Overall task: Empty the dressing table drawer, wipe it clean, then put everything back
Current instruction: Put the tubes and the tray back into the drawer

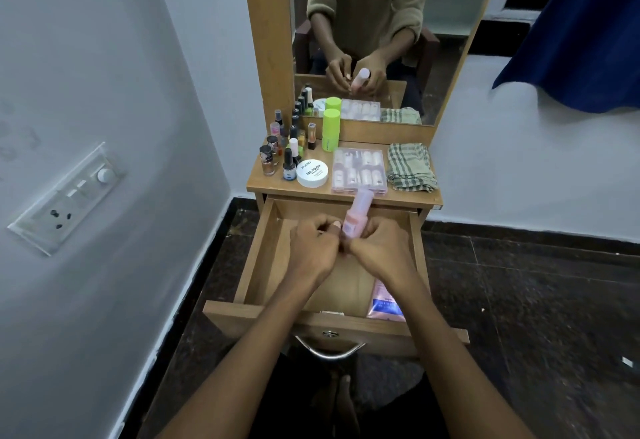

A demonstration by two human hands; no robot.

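Both my hands meet over the open drawer (pixel 258 251). My right hand (pixel 377 248) grips a pink bottle (pixel 356 219), cap toward 12 o'clock. My left hand (pixel 313 248) is curled at its base; its contents are hidden. A pink packet (pixel 382 302) at 5 o'clock is half covered by my forearm.

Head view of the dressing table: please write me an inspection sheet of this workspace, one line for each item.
Surface: wooden tabletop, crowded.
Job's things: open wooden drawer holds a pink-blue pouch; a folded green-checked cloth lies on top.
Clutter: small nail polish bottles, a round white tin, a lime green bottle, a clear nail box.
Grippers: left hand and right hand together hold a pale pink bottle.
Cables: nothing seen.
Surroundings: mirror, wall socket panel, blue curtain.
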